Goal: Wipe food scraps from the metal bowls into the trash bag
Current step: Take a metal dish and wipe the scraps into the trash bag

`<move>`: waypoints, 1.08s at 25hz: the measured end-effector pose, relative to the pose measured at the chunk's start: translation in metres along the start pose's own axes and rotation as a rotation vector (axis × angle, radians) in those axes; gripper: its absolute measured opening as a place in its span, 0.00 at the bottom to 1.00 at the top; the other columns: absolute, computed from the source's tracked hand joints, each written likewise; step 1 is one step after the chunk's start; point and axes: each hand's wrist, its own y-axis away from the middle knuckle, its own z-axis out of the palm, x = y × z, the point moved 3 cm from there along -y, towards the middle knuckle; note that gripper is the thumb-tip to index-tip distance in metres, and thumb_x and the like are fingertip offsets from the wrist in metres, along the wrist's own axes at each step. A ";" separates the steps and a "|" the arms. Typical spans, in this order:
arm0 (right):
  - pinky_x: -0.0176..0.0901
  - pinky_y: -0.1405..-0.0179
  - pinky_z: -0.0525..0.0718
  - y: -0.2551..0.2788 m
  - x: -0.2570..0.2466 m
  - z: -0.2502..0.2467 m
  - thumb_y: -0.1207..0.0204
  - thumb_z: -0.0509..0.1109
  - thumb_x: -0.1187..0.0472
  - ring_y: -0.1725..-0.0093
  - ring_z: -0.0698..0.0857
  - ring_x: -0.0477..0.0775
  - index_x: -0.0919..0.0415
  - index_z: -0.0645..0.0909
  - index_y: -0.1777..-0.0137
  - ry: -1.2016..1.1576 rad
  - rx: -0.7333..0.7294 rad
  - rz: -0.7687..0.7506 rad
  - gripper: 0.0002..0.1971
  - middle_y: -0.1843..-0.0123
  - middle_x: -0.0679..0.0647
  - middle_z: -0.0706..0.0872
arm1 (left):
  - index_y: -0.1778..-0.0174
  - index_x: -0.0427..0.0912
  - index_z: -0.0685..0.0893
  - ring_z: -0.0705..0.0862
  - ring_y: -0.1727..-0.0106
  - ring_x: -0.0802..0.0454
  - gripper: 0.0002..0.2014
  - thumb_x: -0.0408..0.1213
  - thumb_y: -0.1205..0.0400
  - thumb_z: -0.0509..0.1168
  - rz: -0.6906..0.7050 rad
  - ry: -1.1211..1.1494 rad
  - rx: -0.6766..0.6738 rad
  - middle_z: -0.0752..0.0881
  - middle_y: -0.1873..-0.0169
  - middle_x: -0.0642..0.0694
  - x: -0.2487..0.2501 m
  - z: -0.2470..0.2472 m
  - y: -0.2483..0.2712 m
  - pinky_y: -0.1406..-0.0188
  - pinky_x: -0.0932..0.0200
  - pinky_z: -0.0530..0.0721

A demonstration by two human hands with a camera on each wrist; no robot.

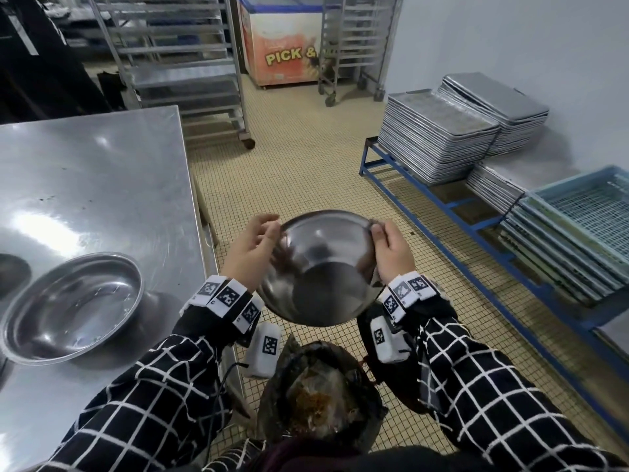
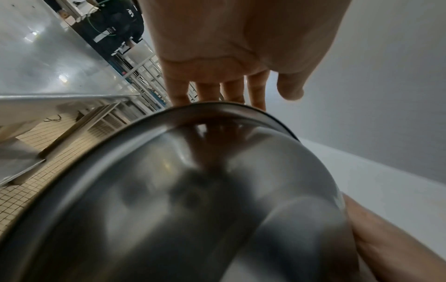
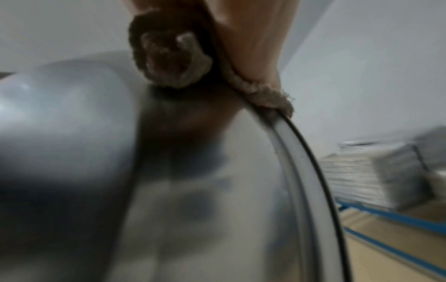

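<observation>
I hold a metal bowl [image 1: 323,277] tilted over a dark trash bag [image 1: 360,396] that has brown food scraps inside. The bowl's outer side and base face me. My left hand [image 1: 263,233] holds the left rim; in the left wrist view its fingers [image 2: 231,91] reach over the bowl's [image 2: 193,200] edge and the thumb stands apart. My right hand [image 1: 386,240] grips the right rim. It bunches a grey-brown cloth [image 3: 169,57] against the bowl [image 3: 217,190]. A second metal bowl [image 1: 73,308] sits upright on the steel table [image 1: 102,172] to my left.
The table's edge runs close by my left arm. Stacks of metal trays [image 1: 439,137] rest on a blue frame [image 1: 442,206] at the right, with blue crates [image 1: 585,216] nearer. Wheeled racks [image 1: 183,63] and a chest freezer [image 1: 282,39] stand beyond the tiled floor.
</observation>
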 end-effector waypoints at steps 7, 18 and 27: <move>0.24 0.59 0.75 -0.008 -0.029 0.007 0.15 0.58 0.59 0.57 0.79 0.43 0.62 0.79 0.44 0.148 -0.009 -0.391 0.10 0.53 0.46 0.82 | 0.60 0.41 0.82 0.80 0.63 0.46 0.15 0.45 0.14 0.57 0.028 -0.191 0.007 0.83 0.67 0.43 -0.004 0.009 -0.002 0.59 0.52 0.79; 0.49 0.30 0.69 0.022 -0.039 0.047 0.15 0.50 0.46 0.30 0.70 0.54 0.57 0.75 0.29 0.213 0.238 -0.269 0.23 0.29 0.55 0.73 | 0.64 0.43 0.80 0.78 0.69 0.45 0.16 0.45 0.13 0.57 0.032 -0.064 0.111 0.80 0.74 0.43 0.025 0.007 -0.006 0.67 0.52 0.77; 0.35 0.57 0.86 0.025 -0.034 0.032 0.18 0.64 0.56 0.50 0.87 0.49 0.57 0.80 0.41 -0.076 0.194 -0.106 0.10 0.50 0.50 0.87 | 0.68 0.46 0.74 0.74 0.70 0.52 0.17 0.45 0.13 0.55 -0.072 -0.212 0.136 0.76 0.73 0.49 0.015 0.009 -0.008 0.72 0.62 0.69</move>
